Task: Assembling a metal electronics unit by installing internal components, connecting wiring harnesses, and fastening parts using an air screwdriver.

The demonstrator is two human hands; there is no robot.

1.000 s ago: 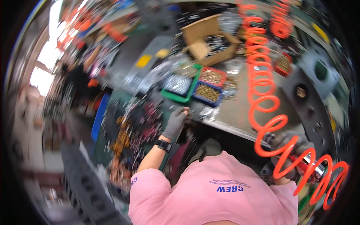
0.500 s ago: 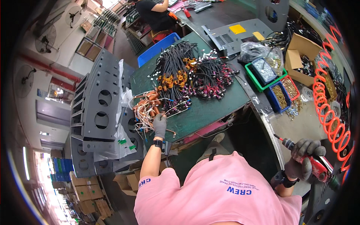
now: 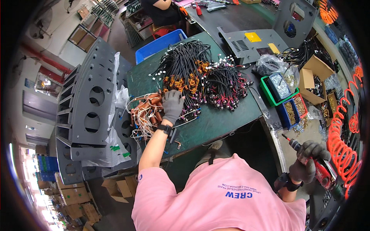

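Just beside the left fingers (image 3: 173,95), copper coils (image 3: 149,105).

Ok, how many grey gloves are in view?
2: one on the left hand, beside the copper coils; one on the right hand, gripping the red power tool.

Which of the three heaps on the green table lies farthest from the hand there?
The rightmost one: the black cables with pink ends. The copper coils and the cables with orange parts both reach close to the left hand.
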